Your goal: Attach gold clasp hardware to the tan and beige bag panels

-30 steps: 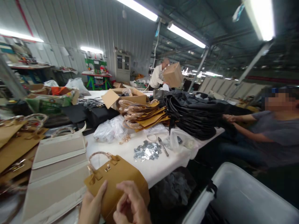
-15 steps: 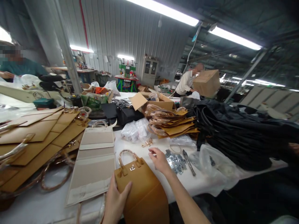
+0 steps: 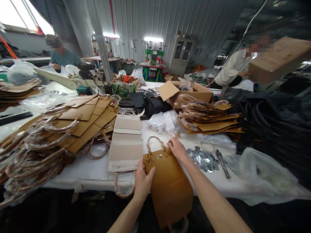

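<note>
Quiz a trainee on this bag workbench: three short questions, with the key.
1. What is the co-worker at the back right holding up? A) a cardboard box B) a black bag C) a white bag
2. True or false: the tan handbag lies inside the open carton.
3. Fill in: the right hand touches the handbag near its ____.

Key: 1 A; 2 false; 3 handle.
</note>
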Demonstrator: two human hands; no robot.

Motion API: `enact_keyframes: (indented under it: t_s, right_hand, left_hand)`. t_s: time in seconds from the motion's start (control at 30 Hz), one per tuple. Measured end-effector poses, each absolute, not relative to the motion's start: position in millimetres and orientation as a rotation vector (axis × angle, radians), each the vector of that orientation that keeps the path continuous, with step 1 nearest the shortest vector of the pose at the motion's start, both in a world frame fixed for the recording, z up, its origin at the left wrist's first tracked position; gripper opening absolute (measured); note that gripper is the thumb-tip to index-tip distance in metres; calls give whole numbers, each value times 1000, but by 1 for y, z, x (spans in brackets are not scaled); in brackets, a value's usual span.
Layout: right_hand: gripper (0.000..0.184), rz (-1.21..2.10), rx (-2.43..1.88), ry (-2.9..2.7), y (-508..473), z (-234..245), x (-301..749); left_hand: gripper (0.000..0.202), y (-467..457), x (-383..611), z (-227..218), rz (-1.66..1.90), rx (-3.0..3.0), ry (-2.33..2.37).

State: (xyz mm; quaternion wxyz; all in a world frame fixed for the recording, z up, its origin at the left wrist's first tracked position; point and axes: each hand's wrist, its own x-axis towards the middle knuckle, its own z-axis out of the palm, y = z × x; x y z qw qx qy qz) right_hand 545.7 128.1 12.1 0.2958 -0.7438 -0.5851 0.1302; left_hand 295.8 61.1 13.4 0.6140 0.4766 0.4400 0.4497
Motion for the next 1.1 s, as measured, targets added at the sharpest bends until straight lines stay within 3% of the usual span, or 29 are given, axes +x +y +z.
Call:
enact_keyframes:
  t_s: [0.2,0.37,0.5,0.63,0.87,1.1]
  right_hand:
    - [29,224,-1706,-1515,79,44,531]
    - [29,3,-1629,-1331,39,49,502]
    - [30,438,-1530,-1134,29,33,466]
    - [33,732,-1407,-1030,32,6,435]
    - [25,456,-1433,-1215,30,-7,429]
    - [19,316,-1464,-1270,26,-8,422]
  left_hand:
    - [79,59,299,10,1127,1153,1140]
    - [37,64,299,12,1007,1319,1263]
    - [21,73,300,16,923,1338,1361]
    - [20,79,299,9,949,1341,1287]
    - [37,76,293,-7,991,1208,1164]
    - [36,73,290,-19,1122,1013,1117]
